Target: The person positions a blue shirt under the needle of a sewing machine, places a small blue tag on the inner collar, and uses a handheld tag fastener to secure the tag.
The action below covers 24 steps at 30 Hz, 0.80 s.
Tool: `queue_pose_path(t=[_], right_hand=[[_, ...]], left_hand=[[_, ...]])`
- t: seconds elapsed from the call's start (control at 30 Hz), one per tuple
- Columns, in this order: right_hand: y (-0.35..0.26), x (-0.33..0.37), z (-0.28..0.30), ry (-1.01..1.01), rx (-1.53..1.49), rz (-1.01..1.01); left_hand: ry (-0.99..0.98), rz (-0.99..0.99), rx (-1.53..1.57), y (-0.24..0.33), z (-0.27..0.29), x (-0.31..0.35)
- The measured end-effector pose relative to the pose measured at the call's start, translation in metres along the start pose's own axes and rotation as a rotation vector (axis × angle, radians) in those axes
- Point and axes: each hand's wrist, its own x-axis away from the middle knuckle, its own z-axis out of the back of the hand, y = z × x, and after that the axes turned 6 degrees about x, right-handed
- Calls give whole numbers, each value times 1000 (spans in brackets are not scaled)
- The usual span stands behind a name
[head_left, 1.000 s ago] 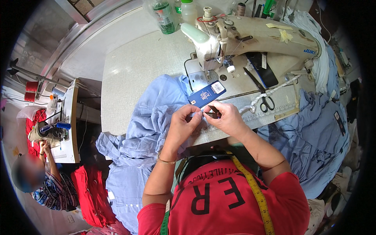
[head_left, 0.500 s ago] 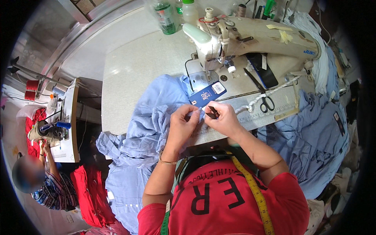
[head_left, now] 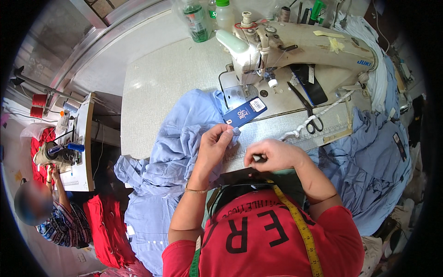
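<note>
A light-blue garment (head_left: 173,134) lies bunched on the sewing table's left front and hangs over its edge. My left hand (head_left: 214,142) pinches a bit of its cloth between thumb and fingers, close to a dark-blue hang tag (head_left: 246,112). Lower and to the right, my right hand (head_left: 274,154) is closed round small dark thread snips (head_left: 261,158), mostly hidden by the fingers. It is apart from the cloth, above the table's front edge. Behind both hands stands the sewing machine (head_left: 300,44).
Black-handled scissors (head_left: 315,123) and a white twisted cord (head_left: 302,128) lie to the right, near a dark phone-like slab (head_left: 311,85). More blue garments (head_left: 364,161) heap at the right. Bottles (head_left: 197,23) stand at the back. Another person (head_left: 64,221) sews at the far left.
My right hand has drawn away from my left, down and to the right, with the snips now mostly tucked in its fingers. The left hand has barely moved and keeps its pinch.
</note>
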Motion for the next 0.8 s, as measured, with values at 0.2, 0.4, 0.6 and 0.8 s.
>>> queue_pose_path(t=[0.2,0.4,0.6,0.8], right_hand=[[1,-23,2,559,-133,22],[6,-38,5,384,-330,40],[5,-42,3,344,-338,84],[13,-46,3,333,-358,105]], left_hand=[[-33,-32,-69,1,-1,2],[-2,-209,-94,-7,-5,1],[4,-256,-100,-8,-6,2],[2,-261,-78,-11,-7,3]])
